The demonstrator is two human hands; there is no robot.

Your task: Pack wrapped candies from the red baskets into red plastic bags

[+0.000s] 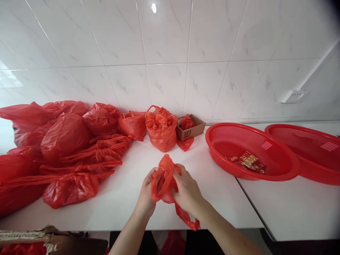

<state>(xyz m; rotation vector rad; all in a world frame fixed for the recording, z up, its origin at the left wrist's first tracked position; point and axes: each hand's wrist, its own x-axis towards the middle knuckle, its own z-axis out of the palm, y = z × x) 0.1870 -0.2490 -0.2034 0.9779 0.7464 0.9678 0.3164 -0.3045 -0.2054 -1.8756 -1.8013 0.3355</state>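
Both of my hands grip one crumpled red plastic bag [165, 177] above the white table's front edge. My left hand [147, 194] pinches its left side with closed fingers. My right hand [186, 191] is closed round its right side, and a loose tail of the bag hangs below my right wrist. Behind the bag stands a filled red bag with open handles [161, 128].
A heap of filled red bags [66, 148] covers the table's left side. A small cardboard box [190, 128] holding a red bag sits by the tiled wall. Two red mesh baskets [252, 150] [308, 148] stand at the right; the nearer holds a few small packets. A torn carton [39, 241] lies at lower left.
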